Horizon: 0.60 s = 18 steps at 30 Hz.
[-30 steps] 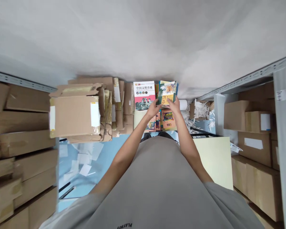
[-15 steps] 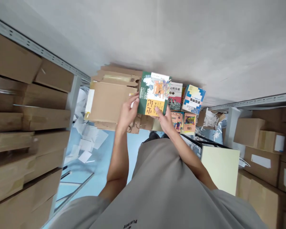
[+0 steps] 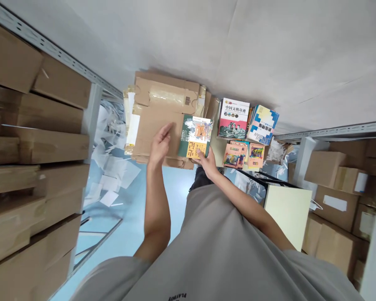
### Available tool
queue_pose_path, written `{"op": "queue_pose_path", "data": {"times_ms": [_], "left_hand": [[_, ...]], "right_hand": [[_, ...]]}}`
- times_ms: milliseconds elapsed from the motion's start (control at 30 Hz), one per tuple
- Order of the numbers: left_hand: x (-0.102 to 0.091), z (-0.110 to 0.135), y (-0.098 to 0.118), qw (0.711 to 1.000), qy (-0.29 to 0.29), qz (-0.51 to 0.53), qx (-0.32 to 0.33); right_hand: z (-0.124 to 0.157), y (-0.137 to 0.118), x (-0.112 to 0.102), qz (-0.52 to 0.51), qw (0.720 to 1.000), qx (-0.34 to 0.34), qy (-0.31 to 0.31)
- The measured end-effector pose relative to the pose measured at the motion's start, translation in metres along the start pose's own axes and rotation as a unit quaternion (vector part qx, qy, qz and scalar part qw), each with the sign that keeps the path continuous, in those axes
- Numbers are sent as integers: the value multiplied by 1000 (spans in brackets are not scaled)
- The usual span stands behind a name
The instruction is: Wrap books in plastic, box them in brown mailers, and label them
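My right hand grips the lower edge of a green and yellow book, holding it over a stack of flattened cardboard boxes on the floor. Left of the book, my left hand hovers over the cardboard with its fingers stretched out, holding nothing. To the right stand more books: a white and red one, a blue and yellow one, and smaller pink ones in front.
Metal shelves loaded with cardboard boxes line the left side, and further boxes fill the shelves on the right. Loose white papers litter the blue floor. A pale yellow board leans near my right arm.
The book has moved left from the book piles and down towards the cardboard stack. My left hand has let go of it and opened; only my right hand holds it now.
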State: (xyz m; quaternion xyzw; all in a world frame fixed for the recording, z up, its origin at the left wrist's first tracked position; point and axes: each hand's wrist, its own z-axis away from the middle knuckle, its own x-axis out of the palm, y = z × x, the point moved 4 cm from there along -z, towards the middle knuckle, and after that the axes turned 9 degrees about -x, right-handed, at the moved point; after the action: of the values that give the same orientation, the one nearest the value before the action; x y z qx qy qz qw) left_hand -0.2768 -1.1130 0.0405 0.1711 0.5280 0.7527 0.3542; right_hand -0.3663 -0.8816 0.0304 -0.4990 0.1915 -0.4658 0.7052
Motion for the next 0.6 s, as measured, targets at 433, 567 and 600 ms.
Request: {"op": "queue_pose_path", "data": {"times_ms": [433, 567, 600], "left_hand": [[68, 21, 57, 979, -3, -166, 116], [210, 82, 95, 925, -241, -226, 187], [248, 102, 96, 899, -311, -247, 182]], "right_hand": [[37, -54, -96, 154, 977, -134, 57], [89, -90, -213, 204, 954, -181, 125], [107, -99, -243, 227, 944, -192, 140]]}}
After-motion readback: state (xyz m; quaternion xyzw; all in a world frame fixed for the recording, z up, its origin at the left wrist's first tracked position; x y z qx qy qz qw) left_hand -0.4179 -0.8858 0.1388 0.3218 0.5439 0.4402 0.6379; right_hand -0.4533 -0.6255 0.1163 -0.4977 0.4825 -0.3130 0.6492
